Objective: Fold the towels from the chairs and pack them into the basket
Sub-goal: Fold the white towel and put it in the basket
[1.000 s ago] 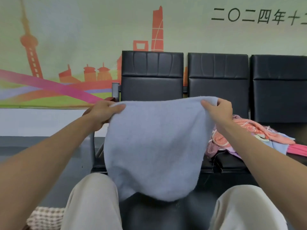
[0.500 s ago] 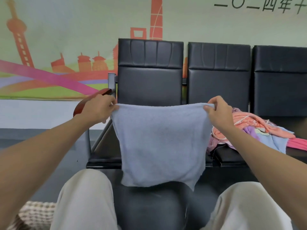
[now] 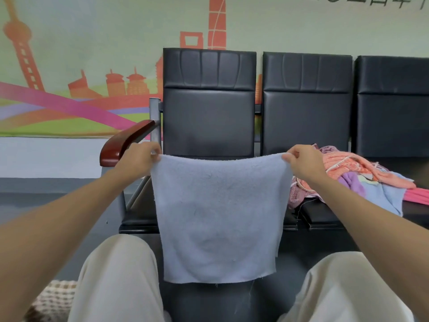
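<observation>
Black padded chairs (image 3: 209, 122) line a mural wall (image 3: 81, 31) behind the blue towel (image 3: 218, 217).

A row of black padded chairs (image 3: 306, 122) is standing against a pale green wall (image 3: 92, 31), backs upright and close together. A mural (image 3: 58, 105) is running across that wall, an orange skyline with a tall tower (image 3: 21, 47) and pink and green ribbons sweeping beneath. Dark characters (image 3: 371, 1) are showing at the top edge, cut off. A reddish wooden armrest (image 3: 125, 142) is jutting from a grey metal post (image 3: 155, 119) at the row's end. Below the mural a white band (image 3: 46, 156) is giving way to grey floor (image 3: 23, 203) — light is falling evenly.
</observation>
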Available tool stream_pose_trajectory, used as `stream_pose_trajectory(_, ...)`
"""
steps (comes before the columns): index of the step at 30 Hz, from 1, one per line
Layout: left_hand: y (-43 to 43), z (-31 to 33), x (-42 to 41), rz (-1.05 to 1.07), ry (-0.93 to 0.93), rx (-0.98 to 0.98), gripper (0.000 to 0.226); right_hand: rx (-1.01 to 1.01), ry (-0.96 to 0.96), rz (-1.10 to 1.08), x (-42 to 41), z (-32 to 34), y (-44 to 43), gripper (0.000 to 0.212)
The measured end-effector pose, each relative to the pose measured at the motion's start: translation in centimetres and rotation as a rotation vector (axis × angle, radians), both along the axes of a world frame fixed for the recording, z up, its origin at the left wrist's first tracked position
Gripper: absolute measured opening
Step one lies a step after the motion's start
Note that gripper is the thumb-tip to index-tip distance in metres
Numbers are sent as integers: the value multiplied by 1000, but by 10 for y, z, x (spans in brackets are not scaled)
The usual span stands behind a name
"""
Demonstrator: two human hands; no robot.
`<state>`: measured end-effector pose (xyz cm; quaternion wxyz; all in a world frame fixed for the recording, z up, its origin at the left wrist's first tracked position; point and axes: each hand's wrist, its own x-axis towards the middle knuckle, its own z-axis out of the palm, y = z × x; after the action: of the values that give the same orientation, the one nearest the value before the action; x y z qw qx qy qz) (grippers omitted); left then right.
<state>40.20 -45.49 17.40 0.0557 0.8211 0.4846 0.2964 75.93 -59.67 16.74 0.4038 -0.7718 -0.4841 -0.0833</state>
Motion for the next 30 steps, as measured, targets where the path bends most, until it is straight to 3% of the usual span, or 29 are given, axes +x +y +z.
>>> stream_pose_trajectory(3, 0, -2, 2, 9, -234, -182, 8, 15, 94, 18, -2, -2, 0, 20)
stream_pose_trajectory(6, 0, -6, 1, 40, -498, -414, 9, 89, 433, 71, -3, -5, 4, 19)
stream_pose_trajectory(10, -4, -9, -2, 49, -286, -279, 18, 88, 862, 143, -3, 1, 5, 17)
stream_pose_trajectory(14, 3, -14, 0, 51, -176, -186, 13, 30, 947, 245, -1, 2, 3, 22)
stream_pose_trajectory(16, 5, -16, 3, 62, -408, -253, 9, -43, 886, 294, 2, 0, 1, 32)
stream_pose_trajectory(19, 1, -13, 8, 81, -845, -546, 16, -222, 621, 323, 3, -3, -4, 46)
stream_pose_trajectory(21, -2, -9, 8, 61, -936, -691, 18, -366, 386, 308, 0, -3, -5, 45)
stream_pose_trajectory(24, -5, -5, 3, -63, -814, -763, 15, -499, 52, 224, 1, -3, 0, 34)
stream_pose_trajectory(26, -7, -5, 0, -97, -617, -671, 20, -530, -114, 152, 0, 1, 0, 10)
stream_pose_trajectory(27, -7, -6, 0, -81, -506, -579, 23, -542, -181, 134, -2, 4, -1, 9)
stream_pose_trajectory(28, -6, -8, 0, -60, -398, -464, 22, -546, -224, 114, -3, 4, 0, 24)
stream_pose_trajectory(30, -4, -9, 1, 2, -204, -216, 12, -526, -248, 76, -6, 4, 1, 34)
